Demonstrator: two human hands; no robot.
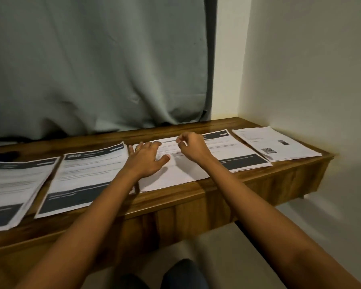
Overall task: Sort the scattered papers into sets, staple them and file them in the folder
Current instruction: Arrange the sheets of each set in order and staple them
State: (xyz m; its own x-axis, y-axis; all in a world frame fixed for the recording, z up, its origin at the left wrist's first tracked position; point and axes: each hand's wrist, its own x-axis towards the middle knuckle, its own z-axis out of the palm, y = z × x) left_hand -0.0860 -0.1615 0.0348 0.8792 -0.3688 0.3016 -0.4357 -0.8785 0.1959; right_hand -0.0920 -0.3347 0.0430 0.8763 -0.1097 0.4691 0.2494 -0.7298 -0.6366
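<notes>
Left hand fingers spread flat on white printed paper sheet; right hand fingers curled above it, pinch unclear; brown wooden worktop, grey curtain behind.

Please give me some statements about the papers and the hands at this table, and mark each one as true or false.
1. The left hand lies flat on a white sheet. True.
2. The sheet with the square code lies at the left end of the table. False: it lies at the right end.
3. The left hand wears a ring. True.
4. The right hand lies flat with straight fingers. False: its fingers are curled.
5. The curtain is red. False: it is grey-green.
</notes>
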